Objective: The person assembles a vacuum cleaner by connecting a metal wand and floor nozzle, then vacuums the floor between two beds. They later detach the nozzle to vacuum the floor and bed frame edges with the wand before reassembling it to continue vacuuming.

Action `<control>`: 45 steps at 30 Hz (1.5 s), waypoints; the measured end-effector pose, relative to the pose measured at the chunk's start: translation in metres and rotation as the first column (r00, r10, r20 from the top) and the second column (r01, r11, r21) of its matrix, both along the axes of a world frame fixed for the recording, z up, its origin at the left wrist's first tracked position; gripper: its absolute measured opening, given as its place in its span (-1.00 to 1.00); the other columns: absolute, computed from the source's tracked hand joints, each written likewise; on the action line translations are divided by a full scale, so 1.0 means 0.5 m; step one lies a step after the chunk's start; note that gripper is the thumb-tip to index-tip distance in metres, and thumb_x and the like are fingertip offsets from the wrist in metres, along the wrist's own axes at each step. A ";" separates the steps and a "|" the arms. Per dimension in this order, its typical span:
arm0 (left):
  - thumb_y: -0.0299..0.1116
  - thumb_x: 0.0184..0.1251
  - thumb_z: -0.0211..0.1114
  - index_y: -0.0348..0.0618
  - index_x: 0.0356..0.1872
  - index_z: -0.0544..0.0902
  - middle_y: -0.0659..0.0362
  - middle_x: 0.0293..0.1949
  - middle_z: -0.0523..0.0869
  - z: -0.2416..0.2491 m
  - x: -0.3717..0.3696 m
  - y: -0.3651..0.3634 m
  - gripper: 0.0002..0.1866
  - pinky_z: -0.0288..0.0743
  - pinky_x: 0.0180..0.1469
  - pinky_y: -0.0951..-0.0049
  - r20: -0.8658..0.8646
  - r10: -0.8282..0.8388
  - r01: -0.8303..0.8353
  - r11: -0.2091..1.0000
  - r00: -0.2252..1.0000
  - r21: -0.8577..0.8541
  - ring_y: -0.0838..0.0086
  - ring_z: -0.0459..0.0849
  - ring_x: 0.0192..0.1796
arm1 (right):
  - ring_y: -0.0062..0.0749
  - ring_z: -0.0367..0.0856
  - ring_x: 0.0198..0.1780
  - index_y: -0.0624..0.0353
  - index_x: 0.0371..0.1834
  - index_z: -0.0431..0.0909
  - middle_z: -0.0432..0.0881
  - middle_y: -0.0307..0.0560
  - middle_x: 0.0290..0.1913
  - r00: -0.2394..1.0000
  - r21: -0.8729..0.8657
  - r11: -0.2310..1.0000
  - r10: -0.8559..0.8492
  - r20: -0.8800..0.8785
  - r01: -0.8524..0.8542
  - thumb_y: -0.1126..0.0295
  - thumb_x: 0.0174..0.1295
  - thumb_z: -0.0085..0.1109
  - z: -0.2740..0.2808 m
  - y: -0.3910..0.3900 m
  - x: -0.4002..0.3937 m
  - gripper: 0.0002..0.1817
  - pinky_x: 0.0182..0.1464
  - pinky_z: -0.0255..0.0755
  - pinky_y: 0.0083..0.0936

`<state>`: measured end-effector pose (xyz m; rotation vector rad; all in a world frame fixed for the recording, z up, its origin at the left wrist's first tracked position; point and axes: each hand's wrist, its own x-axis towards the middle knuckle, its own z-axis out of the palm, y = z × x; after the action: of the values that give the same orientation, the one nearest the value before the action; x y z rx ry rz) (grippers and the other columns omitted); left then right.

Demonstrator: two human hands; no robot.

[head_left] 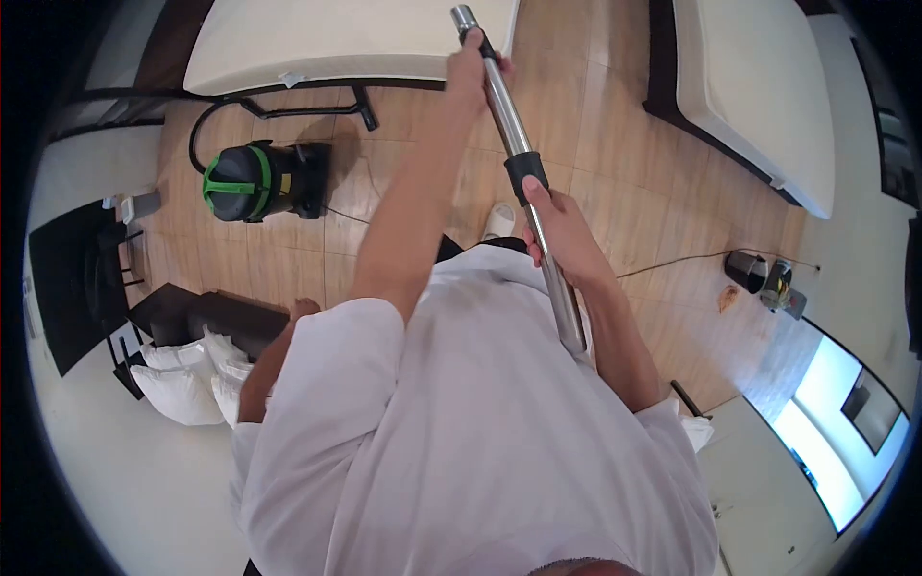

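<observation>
A chrome telescopic vacuum tube (pixel 507 113) with a black collar slants up in front of my white shirt. Near its upper end, my left hand (pixel 467 77) is wrapped around the black grip section. Lower down, my right hand (pixel 569 235) closes on the tube just below the black collar, thumb along the metal. The tube's lower end rests close to my shirt front. To the left on the floor stands a black and green vacuum cleaner (pixel 264 182). Its black hose (pixel 197 134) runs to a bent wand and floor nozzle (pixel 365 108) beside the bed.
Two beds with bare cream mattresses (pixel 355 43) (pixel 754 86) stand ahead. Another person's arm (pixel 269 370) shows at left, near white pillows (pixel 182 384) and a dark bench (pixel 235 322). A cord (pixel 677 259) crosses the floor toward a black bin (pixel 744 271).
</observation>
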<state>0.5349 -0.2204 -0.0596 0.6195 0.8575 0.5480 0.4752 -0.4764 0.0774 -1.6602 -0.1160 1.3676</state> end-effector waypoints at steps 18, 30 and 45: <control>-0.01 0.56 0.17 -0.34 -0.33 0.49 0.03 -0.60 0.57 0.012 -0.037 0.045 -0.51 0.69 -0.47 0.14 -0.041 -0.041 0.042 0.998 0.998 0.043 0.21 0.64 -0.61 | -0.64 0.41 -0.68 0.13 -0.31 0.42 0.45 -0.27 -0.60 0.996 -0.032 0.996 0.081 -0.048 -0.083 -0.39 0.46 -0.05 0.017 -0.017 0.011 -0.30 -0.63 0.35 -0.58; -0.01 0.48 0.35 -0.27 0.27 0.49 -0.07 0.06 0.69 0.211 -0.326 0.112 -0.41 0.58 0.09 0.11 -0.471 0.398 0.616 -0.540 0.787 0.574 0.11 0.68 0.07 | -0.24 0.59 -0.31 0.31 -0.04 0.65 0.60 0.05 -0.40 0.548 -0.362 0.764 0.639 0.540 -0.534 -0.08 0.15 0.52 0.003 -0.134 0.274 -0.37 -0.19 0.46 -0.26; -0.15 0.42 0.33 -0.23 -0.35 0.58 0.25 -0.57 0.56 0.122 -0.354 -0.217 -0.68 0.40 -0.47 0.40 -0.648 -0.677 0.934 0.313 0.348 0.173 0.54 0.56 -0.54 | -0.32 0.65 0.11 0.12 0.19 0.64 0.74 -0.12 0.07 0.709 0.084 0.982 -0.179 0.682 0.167 0.12 0.45 0.19 -0.200 -0.114 0.249 -0.60 0.23 0.46 -0.36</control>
<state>0.3578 -0.3288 0.0012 1.6710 0.6661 -0.4405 0.5996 -0.5332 -0.0228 -2.0383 -0.3905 0.5400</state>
